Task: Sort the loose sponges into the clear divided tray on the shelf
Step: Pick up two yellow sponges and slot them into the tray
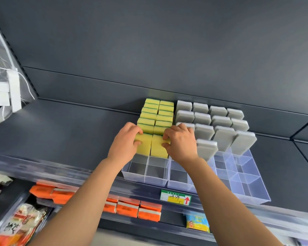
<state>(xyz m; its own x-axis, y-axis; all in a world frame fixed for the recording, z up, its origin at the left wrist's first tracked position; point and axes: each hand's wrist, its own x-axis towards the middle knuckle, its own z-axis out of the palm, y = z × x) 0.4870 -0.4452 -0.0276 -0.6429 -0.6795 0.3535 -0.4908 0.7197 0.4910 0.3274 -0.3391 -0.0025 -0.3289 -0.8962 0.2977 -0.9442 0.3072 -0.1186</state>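
Left sponge [144,145] is gripped by left hand [126,140], right sponge [158,147] by right hand [182,142]; long axes are set vertical in the tray [156,176].

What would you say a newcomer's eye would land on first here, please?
The bright yellow sponges standing in two rows in the clear divided tray at centre, where the left hand and right hand grip the front pair. Next, grey sponges upright on the right, and orange packets on the shelf below.
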